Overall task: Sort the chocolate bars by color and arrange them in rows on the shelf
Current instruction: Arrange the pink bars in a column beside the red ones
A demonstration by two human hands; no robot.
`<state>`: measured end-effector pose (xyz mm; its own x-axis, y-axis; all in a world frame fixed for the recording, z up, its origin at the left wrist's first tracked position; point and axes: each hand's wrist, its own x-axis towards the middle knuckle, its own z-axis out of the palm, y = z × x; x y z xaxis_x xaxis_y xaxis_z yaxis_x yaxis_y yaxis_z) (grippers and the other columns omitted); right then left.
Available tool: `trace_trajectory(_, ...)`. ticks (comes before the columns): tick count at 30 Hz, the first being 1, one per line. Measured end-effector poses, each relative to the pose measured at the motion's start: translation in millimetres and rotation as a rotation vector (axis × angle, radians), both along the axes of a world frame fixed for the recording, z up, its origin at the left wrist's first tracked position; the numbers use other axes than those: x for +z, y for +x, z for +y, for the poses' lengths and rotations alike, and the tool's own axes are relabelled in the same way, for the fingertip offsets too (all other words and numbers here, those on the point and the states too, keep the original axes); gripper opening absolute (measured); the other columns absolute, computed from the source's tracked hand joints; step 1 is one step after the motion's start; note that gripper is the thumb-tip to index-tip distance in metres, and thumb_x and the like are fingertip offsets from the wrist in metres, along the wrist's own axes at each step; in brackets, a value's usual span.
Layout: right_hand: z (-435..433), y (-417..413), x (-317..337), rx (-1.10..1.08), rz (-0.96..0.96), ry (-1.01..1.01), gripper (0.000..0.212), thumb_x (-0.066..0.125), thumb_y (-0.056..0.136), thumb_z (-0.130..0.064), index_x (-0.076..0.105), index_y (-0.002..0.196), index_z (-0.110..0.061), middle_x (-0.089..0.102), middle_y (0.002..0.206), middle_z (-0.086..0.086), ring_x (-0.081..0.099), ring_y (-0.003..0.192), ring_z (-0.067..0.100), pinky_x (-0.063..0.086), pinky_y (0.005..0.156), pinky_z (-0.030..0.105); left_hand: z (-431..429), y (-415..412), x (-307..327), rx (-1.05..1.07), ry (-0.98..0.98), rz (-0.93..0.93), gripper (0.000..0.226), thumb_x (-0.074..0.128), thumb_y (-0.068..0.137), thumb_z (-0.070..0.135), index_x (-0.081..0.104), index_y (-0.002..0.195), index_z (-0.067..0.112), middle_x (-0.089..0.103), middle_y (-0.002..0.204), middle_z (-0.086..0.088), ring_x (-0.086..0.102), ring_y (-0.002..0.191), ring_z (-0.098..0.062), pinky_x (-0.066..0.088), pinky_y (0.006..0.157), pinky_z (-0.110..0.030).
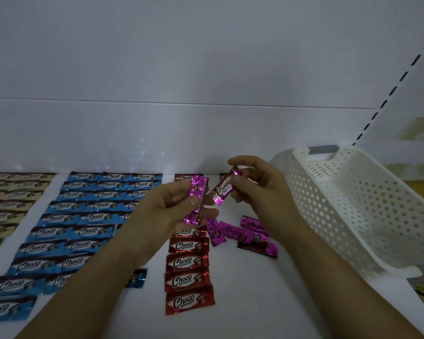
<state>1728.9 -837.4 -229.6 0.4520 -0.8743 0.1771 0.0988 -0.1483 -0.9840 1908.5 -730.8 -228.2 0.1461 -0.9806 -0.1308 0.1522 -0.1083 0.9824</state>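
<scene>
Left grip (171,211) holds a few pink bars (197,199) upright. Just beside them, right grip (262,192) pinches a single pink bar (222,189) above mid-shelf (255,302). Loose pinks (242,234) lie beneath, beside the red column (189,263). Blue rows (83,216) and cream rows (5,199) run toward the left edge, and a basket (353,204) lies tipped at the right edge.

"Choco" in white script stands on each blue bar (83,231) at nine o'clock, each red bar (187,263) at six o'clock, and the pink bar (222,189) pinched by the right hand (262,192); print on the pink stack (198,192) in the left hand (167,206) and on the cream bars (8,204) is unreadable
</scene>
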Motion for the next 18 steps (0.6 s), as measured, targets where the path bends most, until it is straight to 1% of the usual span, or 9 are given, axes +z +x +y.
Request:
trace_trajectory(2,-8,-5,-4,-0.066,0.032,0.011,0.015,0.066,0.09,0.001,0.068,0.103,-0.008,0.068,0.072,0.007,0.062,0.064,0.021,0.052,0.061,0.03,0,1,-1,0.023,0.012,-0.013,0.026,0.054,0.093,0.004,0.065,0.116,0.009,0.074,0.108,-0.012,0.071,0.1,-0.03,0.059,0.087,-0.043)
trace_trajectory(3,-12,-6,-9,-0.121,0.109,-0.039,0.012,0.069,0.088,-0.001,0.067,0.097,-0.009,0.068,0.069,0.007,0.062,0.062,0.021,0.051,0.058,0.029,0,2,-1,0.036,0.019,-0.013,0.025,0.055,0.092,0.004,0.065,0.114,0.008,0.074,0.106,-0.013,0.072,0.099,-0.03,0.059,0.086,-0.043)
trace_trajectory(5,-20,-8,-22,-0.237,0.365,-0.2,0.011,0.073,0.084,-0.009,0.066,0.087,-0.016,0.069,0.068,0.004,0.063,0.061,0.019,0.05,0.057,0.025,0,4,-1,0.06,0.03,-0.02,0.023,0.056,0.092,0.002,0.066,0.111,0.007,0.074,0.104,-0.014,0.073,0.096,-0.029,0.061,0.08,-0.039)
trace_trajectory(6,-23,-8,-29,-0.279,0.483,-0.259,0.012,0.074,0.083,-0.011,0.065,0.085,-0.02,0.069,0.069,0.001,0.063,0.061,0.014,0.048,0.057,0.018,-1,5,-1,0.066,0.032,-0.034,0.022,0.056,0.092,0.001,0.066,0.111,0.007,0.075,0.103,-0.013,0.073,0.095,-0.028,0.061,0.078,-0.038)
trace_trajectory(8,-28,-9,-38,-0.308,0.612,-0.312,0.013,0.072,0.083,-0.013,0.064,0.085,-0.023,0.069,0.072,-0.005,0.061,0.062,0.007,0.042,0.056,0.01,0,6,0,0.077,0.028,-0.073,0.023,0.057,0.093,0.001,0.067,0.112,0.007,0.075,0.101,-0.011,0.073,0.093,-0.028,0.061,0.074,-0.037)
trace_trajectory(11,-32,-8,-45,-0.307,0.749,-0.395,0.011,0.07,0.088,-0.016,0.066,0.096,-0.023,0.066,0.082,-0.008,0.055,0.065,0.003,0.043,0.06,0.013,0,6,2,0.113,0.017,-0.101,0.025,0.06,0.09,0.001,0.067,0.113,0.008,0.076,0.098,-0.01,0.074,0.09,-0.027,0.062,0.074,-0.039)
trace_trajectory(14,-33,-9,-47,-0.333,0.805,-0.563,0.017,0.068,0.091,-0.018,0.069,0.107,-0.018,0.061,0.099,-0.001,0.053,0.083,0.01,0.036,0.071,0.018,0,6,2,0.134,0.007,-0.143,0.026,0.063,0.089,0.005,0.067,0.114,0.011,0.076,0.098,-0.008,0.074,0.089,-0.026,0.061,0.078,-0.044)
trace_trajectory(16,-29,-9,-46,-0.277,0.794,-0.647,0.017,0.064,0.092,-0.013,0.072,0.106,-0.015,0.062,0.101,0.001,0.056,0.091,0.015,0.041,0.078,0.022,0,5,2,0.144,-0.009,-0.142,0.026,0.064,0.088,0.006,0.067,0.112,0.012,0.076,0.098,-0.007,0.074,0.088,-0.027,0.061,0.077,-0.044)
trace_trajectory(18,-21,-9,-46,-0.154,0.856,-0.696,0.023,0.057,0.094,-0.009,0.073,0.11,-0.013,0.064,0.105,0.003,0.057,0.095,0.019,0.047,0.085,0.029,1,5,2,0.157,-0.027,-0.121,0.025,0.063,0.087,0.006,0.067,0.111,0.012,0.076,0.097,-0.006,0.074,0.087,-0.027,0.062,0.073,-0.039)
